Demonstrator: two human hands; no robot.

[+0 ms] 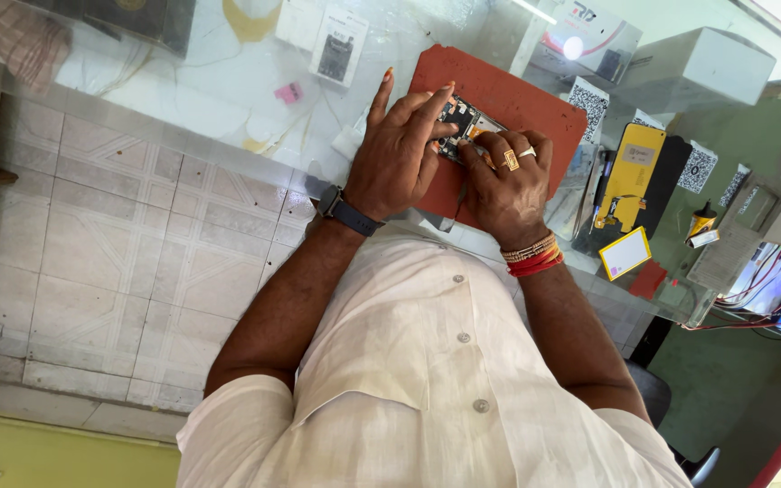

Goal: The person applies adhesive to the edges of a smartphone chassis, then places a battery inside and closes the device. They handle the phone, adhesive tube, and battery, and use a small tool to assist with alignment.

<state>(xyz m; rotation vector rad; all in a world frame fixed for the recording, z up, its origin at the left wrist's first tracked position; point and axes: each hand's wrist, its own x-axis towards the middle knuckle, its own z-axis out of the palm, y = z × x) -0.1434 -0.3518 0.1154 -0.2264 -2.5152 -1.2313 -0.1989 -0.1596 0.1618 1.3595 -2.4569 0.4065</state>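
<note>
An opened phone [465, 118] with its circuit board and parts exposed lies on a red-brown work mat [526, 101] on a glass counter [201, 86]. My left hand [399, 154], with a dark watch at the wrist, curls over the phone's left side; its index finger points away and the other fingers press on the phone. My right hand [506, 185], wearing rings and red and gold wrist bands, grips the phone's near right edge with its fingertips. Most of the phone is hidden under both hands.
Right of the mat lie a yellow device [631, 170], a yellow-edged card [625, 254], patterned code cards and white boxes [707, 65]. A packaged part [336, 47] and a small pink piece [288, 92] sit on the glass. Tiled floor [119, 262] shows at left.
</note>
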